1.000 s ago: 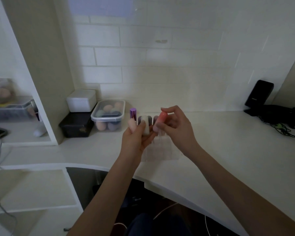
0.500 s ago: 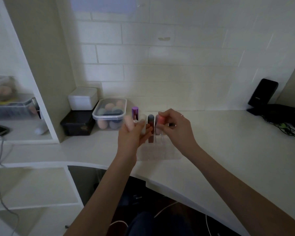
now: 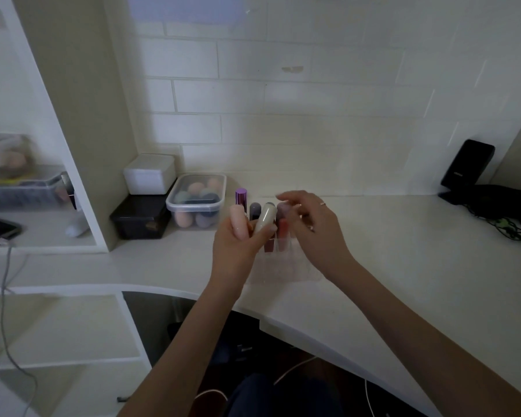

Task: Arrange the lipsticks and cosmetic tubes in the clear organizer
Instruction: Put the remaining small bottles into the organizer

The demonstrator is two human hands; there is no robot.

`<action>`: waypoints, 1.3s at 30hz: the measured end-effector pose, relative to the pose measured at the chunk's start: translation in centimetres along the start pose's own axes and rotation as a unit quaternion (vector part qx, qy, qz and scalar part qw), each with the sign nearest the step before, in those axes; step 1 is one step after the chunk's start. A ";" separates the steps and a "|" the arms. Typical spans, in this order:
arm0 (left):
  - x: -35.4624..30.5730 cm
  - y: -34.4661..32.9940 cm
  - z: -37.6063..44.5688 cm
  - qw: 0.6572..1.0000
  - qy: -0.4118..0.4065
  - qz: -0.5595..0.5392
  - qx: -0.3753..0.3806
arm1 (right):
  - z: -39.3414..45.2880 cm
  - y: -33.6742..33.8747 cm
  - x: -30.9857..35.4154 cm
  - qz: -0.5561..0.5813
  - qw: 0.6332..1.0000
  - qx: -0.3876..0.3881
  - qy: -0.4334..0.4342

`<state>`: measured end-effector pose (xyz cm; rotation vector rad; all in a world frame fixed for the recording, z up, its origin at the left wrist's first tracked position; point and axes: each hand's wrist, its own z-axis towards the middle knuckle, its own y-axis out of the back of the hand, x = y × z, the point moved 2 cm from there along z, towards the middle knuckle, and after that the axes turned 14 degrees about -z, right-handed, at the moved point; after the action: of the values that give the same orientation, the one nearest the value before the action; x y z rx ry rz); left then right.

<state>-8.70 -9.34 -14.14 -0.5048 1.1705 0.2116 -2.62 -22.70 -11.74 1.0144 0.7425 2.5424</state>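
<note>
Left hand (image 3: 238,245) grips cream tube (image 3: 264,219) and pink tube (image 3: 238,221) just above organizer (image 3: 283,266); right hand (image 3: 310,224) beside, fingers loose, empty. Tubes likely light, rigid, slick: grip mid-barrel

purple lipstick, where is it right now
In the head view the purple lipstick stands upright at the organizer's back left, just right of the clear sponge container and behind the left hand.

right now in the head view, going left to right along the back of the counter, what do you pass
Black box with a white box on top → clear lidded container of makeup sponges → purple lipstick → left hand holding a cream tube → right hand → black device by the wall.
</note>
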 end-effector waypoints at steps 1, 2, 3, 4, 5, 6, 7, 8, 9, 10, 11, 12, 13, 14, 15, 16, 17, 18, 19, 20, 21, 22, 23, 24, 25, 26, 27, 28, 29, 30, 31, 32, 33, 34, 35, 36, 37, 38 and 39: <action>0.0 -0.1 -0.1 1.000 0.004 -0.010 0.008 | -0.2 0.0 0.6 0.023 1.000 0.016 0.012; 0.0 -0.3 -0.3 0.999 0.011 -0.029 0.017 | -0.4 0.0 1.0 0.036 0.999 0.030 0.021; 0.0 -0.4 -0.3 0.998 0.020 -0.049 0.025 | -0.5 0.0 1.2 0.045 0.998 0.038 0.019; 0.1 -0.5 -0.4 0.997 0.029 -0.071 0.033 | -0.6 0.0 1.1 0.056 0.998 0.042 0.004; 0.1 -0.6 -0.4 0.995 0.033 -0.089 0.040 | -0.7 0.1 1.0 0.068 0.996 0.046 -0.017; 0.1 -0.6 -0.5 0.993 0.037 -0.105 0.045 | -0.8 0.3 0.9 0.078 0.995 0.052 -0.030; 0.0 -0.7 -0.6 0.991 0.042 -0.118 0.050 | -1.0 0.3 0.8 0.086 0.994 0.061 -0.033; 0.0 -0.8 -0.6 0.988 0.052 -0.130 0.058 | -1.2 0.3 0.8 0.090 0.993 0.070 -0.029; 0.0 -0.9 -0.6 0.986 0.061 -0.142 0.069 | -1.4 0.4 0.8 0.093 0.992 0.079 -0.025; -0.1 -1.0 -0.6 0.981 0.069 -0.159 0.084 | -1.5 0.4 1.0 0.096 0.992 0.083 -0.023; -0.3 -1.1 -0.8 0.976 0.075 -0.177 0.103 | -1.5 0.6 1.1 0.103 0.991 0.082 -0.024; -0.5 -1.3 -0.9 0.969 0.082 -0.195 0.124 | -1.5 0.7 1.1 0.113 0.990 0.080 -0.025; -0.8 -1.5 -1.1 0.964 0.084 -0.210 0.143 | -1.5 0.9 1.2 0.124 0.989 0.080 -0.028; -0.9 -1.6 -1.1 0.959 0.083 -0.219 0.158 | -1.5 1.1 1.2 0.135 0.987 0.081 -0.030; -0.9 -1.7 -1.1 0.956 0.082 -0.226 0.169 | -1.4 1.2 1.3 0.145 0.986 0.081 -0.033; -0.9 -1.8 -1.1 0.952 0.084 -0.237 0.176 | -1.4 1.3 1.4 0.153 0.984 0.081 -0.033; -0.9 -1.9 -1.0 0.947 0.093 -0.251 0.179 | -1.4 1.3 1.5 0.160 0.983 0.079 -0.032; -1.0 -1.9 -1.0 0.939 0.110 -0.274 0.178 | -1.4 1.3 1.5 0.171 0.982 0.077 -0.031; -1.0 -2.0 -0.8 0.928 0.138 -0.302 0.169 | -1.4 1.2 1.6 0.186 0.979 0.076 -0.033; -0.9 -2.0 -0.7 0.913 0.171 -0.336 0.154 | -1.4 1.1 1.6 0.204 0.975 0.076 -0.037; -0.8 -2.0 -0.5 0.902 0.198 -0.358 0.136 | -1.3 1.1 1.5 0.223 0.971 0.076 -0.043; -0.6 -2.0 -0.4 0.900 0.210 -0.363 0.119 | -1.3 1.1 1.4 0.241 0.966 0.075 -0.052; -0.4 -1.9 -0.3 0.907 0.209 -0.350 0.104 | -1.3 1.1 1.3 0.255 0.962 0.072 -0.060; -0.2 -1.8 -0.3 0.917 0.203 -0.332 0.093 | -1.3 1.2 1.2 0.264 0.960 0.067 -0.066; -0.1 -1.7 -0.3 0.925 0.196 -0.313 0.088 | -1.2 1.3 1.1 0.267 0.959 0.059 -0.070; -0.1 -1.7 -0.3 0.930 0.191 -0.301 0.087 | -1.2 1.4 1.0 0.267 0.960 0.050 -0.073; -0.1 -1.7 -0.4 0.932 0.189 -0.296 0.088 | -1.1 1.5 0.9 0.266 0.960 0.043 -0.077; -0.1 -1.7 -0.4 0.932 0.187 -0.298 0.088 | -1.0 1.6 0.7 0.266 0.960 0.037 -0.079; -0.1 -1.6 -0.4 0.931 0.184 -0.303 0.088 | -1.0 1.6 0.6 0.263 0.961 0.033 -0.079; -0.1 -1.6 -0.4 0.928 0.184 -0.311 0.090 | -1.0 1.6 0.5 0.260 0.962 0.028 -0.078; -0.1 -1.7 -0.4 0.925 0.184 -0.318 0.093 | -1.0 1.6 0.4 0.259 0.962 0.020 -0.079; -0.2 -1.7 -0.4 0.924 0.184 -0.322 0.097 | -1.1 1.6 0.4 0.259 0.962 0.009 -0.083; -0.2 -1.7 -0.4 0.923 0.180 -0.323 0.103 | -1.1 1.7 0.4 0.260 0.961 -0.007 -0.089; -0.3 -1.7 -0.4 0.923 0.174 -0.325 0.109 | -1.1 1.8 0.3 0.262 0.960 -0.023 -0.096; -0.4 -1.7 -0.4 0.924 0.167 -0.326 0.112 | -1.1 1.9 0.1 0.261 0.959 -0.038 -0.103; -0.5 -1.7 -0.4 0.925 0.164 -0.325 0.109 | -1.1 2.0 -0.1 0.256 0.959 -0.047 -0.109; -0.5 -1.7 -0.5 0.927 0.165 -0.321 0.102 | -1.0 2.1 -0.3 0.247 0.961 -0.048 -0.115; -0.4 -1.6 -0.4 0.929 0.168 -0.318 0.092 | -1.0 2.2 -0.5 0.240 0.962 -0.041 -0.125; -0.4 -1.6 -0.3 0.930 0.172 -0.315 0.086 | -0.9 2.1 -0.6 0.244 0.959 -0.029 -0.138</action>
<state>-8.48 -10.83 -13.48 -0.7543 1.2889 -0.5496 -3.07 -25.01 -11.42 1.6612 0.3676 2.6989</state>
